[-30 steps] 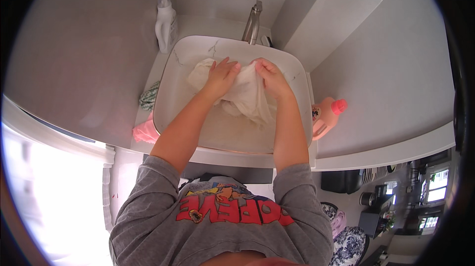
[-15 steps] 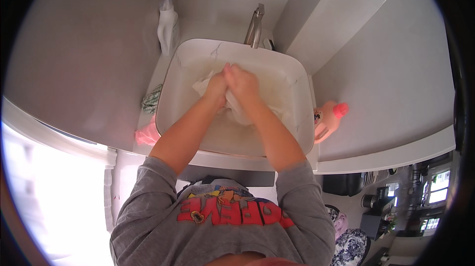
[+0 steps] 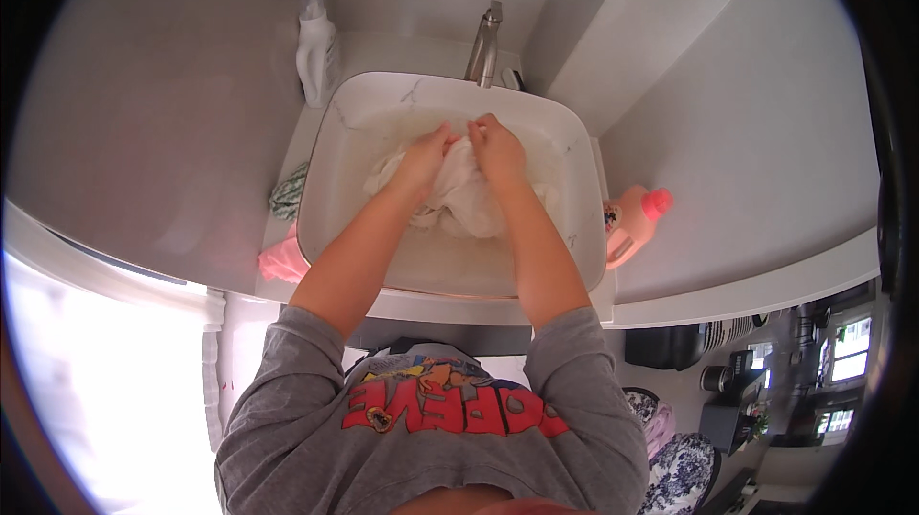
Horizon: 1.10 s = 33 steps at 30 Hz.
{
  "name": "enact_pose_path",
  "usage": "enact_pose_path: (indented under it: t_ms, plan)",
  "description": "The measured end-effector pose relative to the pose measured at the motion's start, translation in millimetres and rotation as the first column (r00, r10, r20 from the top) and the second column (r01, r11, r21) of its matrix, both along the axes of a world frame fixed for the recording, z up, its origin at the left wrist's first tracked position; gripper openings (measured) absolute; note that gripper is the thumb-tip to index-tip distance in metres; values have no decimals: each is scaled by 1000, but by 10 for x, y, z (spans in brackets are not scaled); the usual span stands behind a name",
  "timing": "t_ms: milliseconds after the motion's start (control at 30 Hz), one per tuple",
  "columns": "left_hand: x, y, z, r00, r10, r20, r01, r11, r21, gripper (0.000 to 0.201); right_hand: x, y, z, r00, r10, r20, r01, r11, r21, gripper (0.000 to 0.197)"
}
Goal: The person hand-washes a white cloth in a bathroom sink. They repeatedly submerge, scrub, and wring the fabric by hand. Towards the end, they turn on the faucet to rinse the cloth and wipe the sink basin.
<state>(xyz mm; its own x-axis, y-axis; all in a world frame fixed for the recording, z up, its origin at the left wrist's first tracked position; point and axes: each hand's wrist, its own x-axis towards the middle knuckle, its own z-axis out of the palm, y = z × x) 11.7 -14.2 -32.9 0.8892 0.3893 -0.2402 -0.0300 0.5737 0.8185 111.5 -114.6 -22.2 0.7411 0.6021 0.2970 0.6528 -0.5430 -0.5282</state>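
Evidently the white cloth (image 3: 467, 194) is being worked by hand in the basin (image 3: 567, 123), which sits on the counter (image 3: 595, 306). The left hand (image 3: 424, 157) and right hand (image 3: 499, 150) are near each other but apart, each apparently pinching the cloth's upper part; some fingertips are hidden. To do this well, I'd keep both pinches firm, rub the fabric between them in small sections, and stay low over the cloudy water so drips fall inside rather than over the counter's front edge. The bunched cloth spreads mostly left to right, parallel to that front edge, while the fold between the hands drapes toward it. Crumpled like this, its true long axis can't be told.
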Motion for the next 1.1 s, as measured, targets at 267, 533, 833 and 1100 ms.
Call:
enact_pose_path:
  t_ms: [267, 533, 833, 1100]
  plan:
    - [-26, -53, 70, 994, -92, 65, 58, 912, 406, 45, 186, -185, -13, 805, 455, -380, -263, 849, 458, 38]
    - [-37, 268, -51, 955, 295, 18, -112, 306, 945, 46, 1, -303, 343, 755, 423, -500, -327, 905, 272, 32]
    - [12, 502, -171, 895, 3, -446, 283, 769, 573, 72, 197, -348, 202, 368, 574, -731, 158, 736, 658, 40]
    - [-33, 375, -39, 999, -47, 7, 47, 998, -36, 45, 256, -381, 216, 305, 720, -623, 109, 624, 774, 31]
